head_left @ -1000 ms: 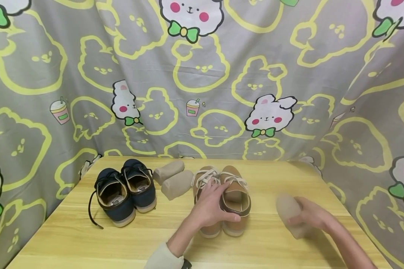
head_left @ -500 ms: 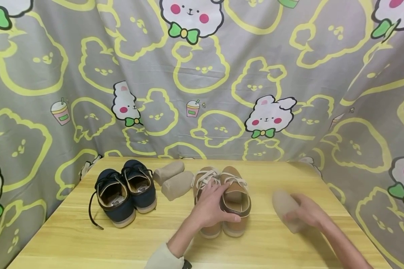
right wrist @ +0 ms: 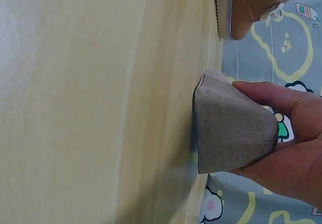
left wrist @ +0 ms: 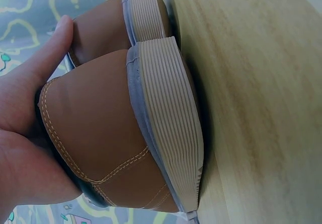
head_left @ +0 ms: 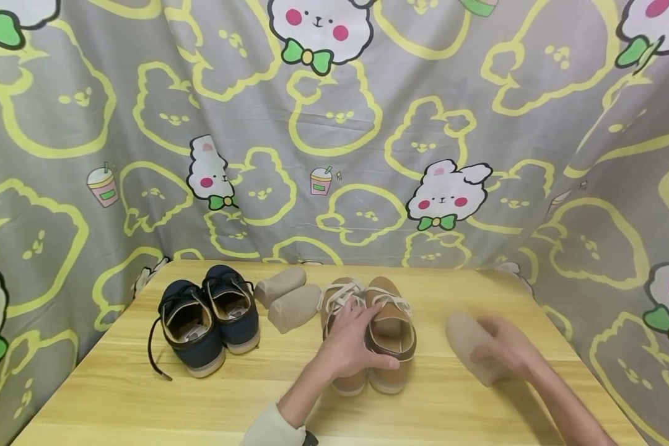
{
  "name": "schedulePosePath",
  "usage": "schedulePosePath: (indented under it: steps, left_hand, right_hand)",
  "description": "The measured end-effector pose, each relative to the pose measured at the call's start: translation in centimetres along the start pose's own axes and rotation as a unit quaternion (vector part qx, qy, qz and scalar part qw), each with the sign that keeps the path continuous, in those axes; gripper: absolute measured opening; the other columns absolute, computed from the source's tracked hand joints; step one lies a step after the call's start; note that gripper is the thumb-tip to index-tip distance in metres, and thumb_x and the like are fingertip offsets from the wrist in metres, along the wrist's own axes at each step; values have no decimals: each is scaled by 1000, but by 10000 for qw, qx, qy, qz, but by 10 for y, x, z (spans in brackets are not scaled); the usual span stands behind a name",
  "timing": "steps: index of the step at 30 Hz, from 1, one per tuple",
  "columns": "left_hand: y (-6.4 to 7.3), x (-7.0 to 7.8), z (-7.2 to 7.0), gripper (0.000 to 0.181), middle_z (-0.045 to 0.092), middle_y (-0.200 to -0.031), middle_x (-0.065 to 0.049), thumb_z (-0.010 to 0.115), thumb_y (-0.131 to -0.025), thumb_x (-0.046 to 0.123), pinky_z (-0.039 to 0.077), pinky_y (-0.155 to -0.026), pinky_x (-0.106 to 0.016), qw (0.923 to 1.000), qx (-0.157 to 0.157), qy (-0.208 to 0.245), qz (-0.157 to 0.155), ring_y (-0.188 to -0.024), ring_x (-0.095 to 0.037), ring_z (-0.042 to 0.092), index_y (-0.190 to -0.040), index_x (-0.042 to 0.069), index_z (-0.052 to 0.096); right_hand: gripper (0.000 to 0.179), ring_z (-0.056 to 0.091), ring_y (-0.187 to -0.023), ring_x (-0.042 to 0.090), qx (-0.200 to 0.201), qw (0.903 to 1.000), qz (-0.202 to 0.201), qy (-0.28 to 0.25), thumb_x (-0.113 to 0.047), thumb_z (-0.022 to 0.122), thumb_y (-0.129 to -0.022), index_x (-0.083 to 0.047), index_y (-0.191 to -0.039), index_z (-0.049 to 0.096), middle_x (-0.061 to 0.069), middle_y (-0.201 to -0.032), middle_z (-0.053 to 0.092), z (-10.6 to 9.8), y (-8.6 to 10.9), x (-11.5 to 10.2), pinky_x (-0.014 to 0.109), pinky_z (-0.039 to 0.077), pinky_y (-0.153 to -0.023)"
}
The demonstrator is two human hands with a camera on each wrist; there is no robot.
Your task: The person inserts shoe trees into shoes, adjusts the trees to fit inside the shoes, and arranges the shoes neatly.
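Note:
A pair of brown lace-up shoes [head_left: 388,378] stands at the middle of the table, white laces toward the back. My left hand [head_left: 348,344] rests over the left shoe, its thumb stretched across the heel opening of the right one. In the left wrist view, the palm lies above the near shoe's collar [left wrist: 68,156]; the other fingertips are hidden there. To the right, my right hand [head_left: 504,347] grips a beige moulded-pulp shoe insert [head_left: 468,344] between thumb and fingers. In the right wrist view, the insert [right wrist: 234,126] is close to the tabletop, with a shadow beside it.
Two more beige inserts [head_left: 292,306] lie left of the brown shoes. A pair of navy shoes [head_left: 195,356] stands at the left, one black lace [head_left: 153,353] trailing onto the wooden table [head_left: 245,402]. A patterned grey curtain [head_left: 357,161] surrounds the back and sides.
My right hand has shifted a little to the left with the insert, toward the brown shoes. The left hand and both pairs of shoes have stayed in place.

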State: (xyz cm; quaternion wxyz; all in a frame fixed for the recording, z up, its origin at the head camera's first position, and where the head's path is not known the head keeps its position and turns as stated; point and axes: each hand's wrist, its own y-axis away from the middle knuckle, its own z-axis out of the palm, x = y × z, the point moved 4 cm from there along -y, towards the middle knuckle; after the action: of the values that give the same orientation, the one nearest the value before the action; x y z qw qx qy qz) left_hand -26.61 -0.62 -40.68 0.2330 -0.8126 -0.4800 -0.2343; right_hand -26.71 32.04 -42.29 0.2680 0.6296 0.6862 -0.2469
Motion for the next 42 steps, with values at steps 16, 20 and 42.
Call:
schedulePosePath:
  steps: [16,20,42]
  left_hand:
    - [0,1,2,108,39,-160,-18,85,-68,64,18,-120,-66,10000,-5,-3,35,-156,-42,12,-156,19,41]
    - [0,2,2,109,39,-160,-17,85,-68,65,18,-121,-66,10000,-14,-40,-4,-156,-41,12,-157,20,41]
    - [0,0,1,109,39,-160,-17,86,-68,63,15,-121,-65,10000,-8,-7,0,-156,-41,12,-156,18,40]
  right_hand:
    - [80,63,-93,28,-365,9992,121,-67,-14,79,-77,14,-142,44,29,-120,63,6,-11,4,36,51,-74]
    - [89,62,-110,40,-368,9991,127,169,-23,81,-80,18,-146,36,40,-135,53,4,-9,5,42,51,-89]
    - [98,59,-108,35,-348,9987,301,-229,-21,83,-77,11,-152,30,34,-136,52,11,2,10,39,50,-81]
